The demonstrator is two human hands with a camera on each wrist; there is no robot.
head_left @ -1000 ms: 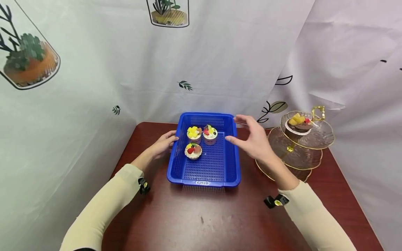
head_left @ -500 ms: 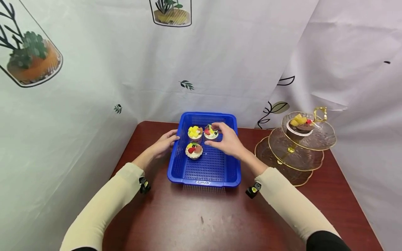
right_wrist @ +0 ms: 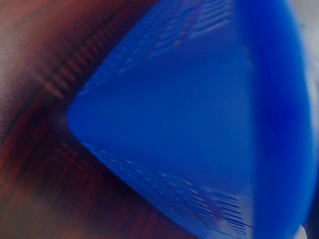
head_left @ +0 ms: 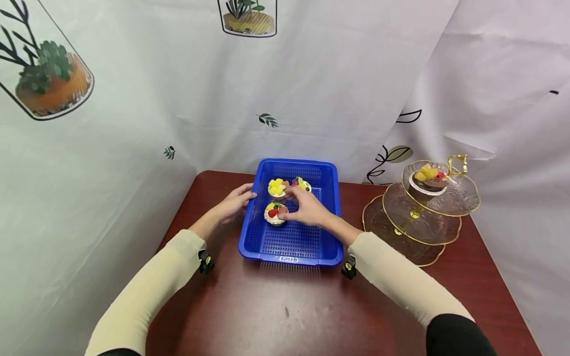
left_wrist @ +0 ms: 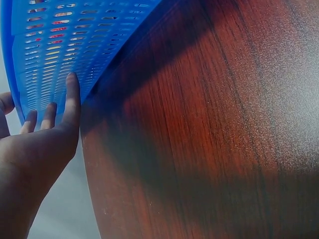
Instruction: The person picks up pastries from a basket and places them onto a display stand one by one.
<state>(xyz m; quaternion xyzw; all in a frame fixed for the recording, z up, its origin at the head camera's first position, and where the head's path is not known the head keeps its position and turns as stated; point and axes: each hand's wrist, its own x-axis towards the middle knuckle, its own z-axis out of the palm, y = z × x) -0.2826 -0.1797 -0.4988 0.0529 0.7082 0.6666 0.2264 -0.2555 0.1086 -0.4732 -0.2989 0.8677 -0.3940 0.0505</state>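
A blue perforated basket (head_left: 311,247) stands on the dark red table (head_left: 289,311) and holds three fruit tarts. My right hand (head_left: 307,210) is inside it, thumb and fingers curled round the right side of the front tart (head_left: 271,212). Behind it sit a yellow-topped tart (head_left: 276,187) and a partly hidden tart (head_left: 305,185). My left hand (head_left: 233,202) rests with straight fingers against the basket's left outer wall (left_wrist: 60,40); the left wrist view shows those fingers (left_wrist: 72,99) flat on it. In the right wrist view there is only a blurred blue basket (right_wrist: 199,124).
A three-tier glass stand with gold trim (head_left: 423,217) stands at the table's right, with a chocolate fruit tart (head_left: 426,178) on its top tier. White printed curtains close in behind and on both sides. Bare tabletop lies in front of the basket.
My right hand came from beside the stand, passed over the back right tart, then moved left and nearer onto the front tart. The left hand stayed on the basket's wall.
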